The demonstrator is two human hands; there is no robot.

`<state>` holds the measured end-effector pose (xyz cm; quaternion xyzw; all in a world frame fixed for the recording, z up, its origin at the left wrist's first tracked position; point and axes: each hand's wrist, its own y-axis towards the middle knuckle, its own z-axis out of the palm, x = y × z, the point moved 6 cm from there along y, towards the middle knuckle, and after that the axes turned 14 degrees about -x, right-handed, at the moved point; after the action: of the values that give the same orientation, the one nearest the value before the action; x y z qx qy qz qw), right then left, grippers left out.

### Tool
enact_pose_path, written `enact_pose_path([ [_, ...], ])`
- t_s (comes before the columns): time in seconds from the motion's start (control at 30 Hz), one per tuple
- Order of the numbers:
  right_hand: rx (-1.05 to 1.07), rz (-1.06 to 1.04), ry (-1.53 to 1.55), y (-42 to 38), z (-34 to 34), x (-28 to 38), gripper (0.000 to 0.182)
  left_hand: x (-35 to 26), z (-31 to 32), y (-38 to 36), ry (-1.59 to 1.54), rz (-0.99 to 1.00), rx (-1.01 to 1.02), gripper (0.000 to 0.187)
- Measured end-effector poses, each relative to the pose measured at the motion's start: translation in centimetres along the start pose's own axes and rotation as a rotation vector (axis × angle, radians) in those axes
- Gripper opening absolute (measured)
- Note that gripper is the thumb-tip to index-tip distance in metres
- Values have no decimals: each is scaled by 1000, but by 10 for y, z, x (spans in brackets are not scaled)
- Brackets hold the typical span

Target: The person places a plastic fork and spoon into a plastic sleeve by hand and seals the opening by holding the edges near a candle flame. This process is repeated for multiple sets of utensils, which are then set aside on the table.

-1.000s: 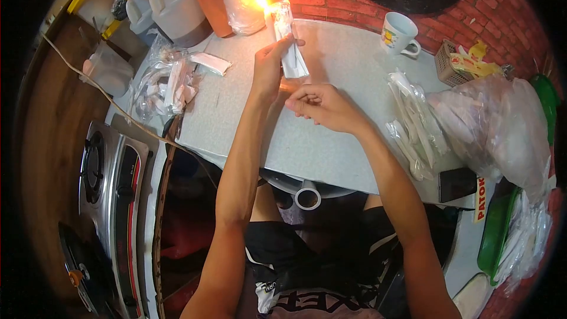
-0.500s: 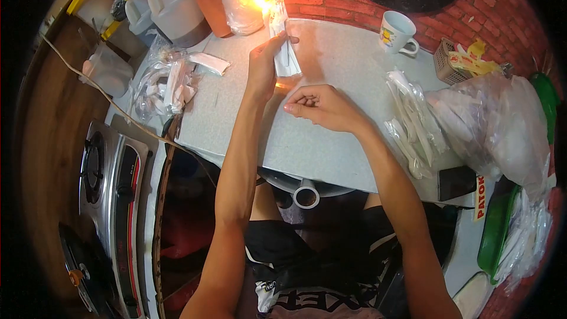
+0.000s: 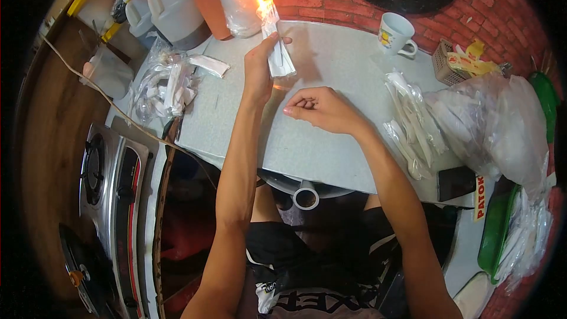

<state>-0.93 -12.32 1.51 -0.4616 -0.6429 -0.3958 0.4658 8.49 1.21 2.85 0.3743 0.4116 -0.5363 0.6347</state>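
Observation:
My left hand (image 3: 260,65) grips a white packet in clear plastic (image 3: 280,58), held upright above the table. A flame (image 3: 266,9) burns at the packet's top end. Lower and to the right, my right hand (image 3: 319,108) hovers over the table (image 3: 331,153) with its fingers curled and the thumb pressed to the index finger; whether anything small is between them cannot be made out. Left of my left hand lie a flat wrapped packet (image 3: 209,65) and a heap of wrapped white pieces (image 3: 168,91). Several wrapped white utensils (image 3: 413,118) lie right of my right hand.
A mug (image 3: 396,34) and a small basket (image 3: 444,62) stand at the back right, near plastic bags (image 3: 502,118) and a dark phone-like object (image 3: 456,184). Jugs (image 3: 174,15) stand at the back left. A gas stove (image 3: 109,171) is at the left.
The packet and my left hand have shifted slightly left. The flame looks smaller and less glaring, and more of the packet's top shows. My right hand has barely moved.

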Motion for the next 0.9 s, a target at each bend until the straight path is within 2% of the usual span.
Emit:
enact_pose_path([
  [0.47, -24, -53, -75, 1, -1, -2, 28, -2, -13, 3, -38, 18, -46, 40],
  [0.67, -19, -76, -104, 1, -2, -1, 26, -3, -19, 7, -73, 86, -126, 38],
  [0.73, -15, -79, -122, 1, -3, 2, 24, -10, -23, 7, -25, 218, -216, 37],
  [0.77, -41, -7, -43, 2, -5, -3, 24, -8, -22, 7, -26, 216, -211, 37],
  [0.83, -75, 66, 36, 6, -10, -12, 24, -16, -17, -1, 93, 354, -191, 36],
  [0.9, -332, 7, 200, 15, -36, -14, 28, -14, -4, -11, 182, 364, -100, 36],
])
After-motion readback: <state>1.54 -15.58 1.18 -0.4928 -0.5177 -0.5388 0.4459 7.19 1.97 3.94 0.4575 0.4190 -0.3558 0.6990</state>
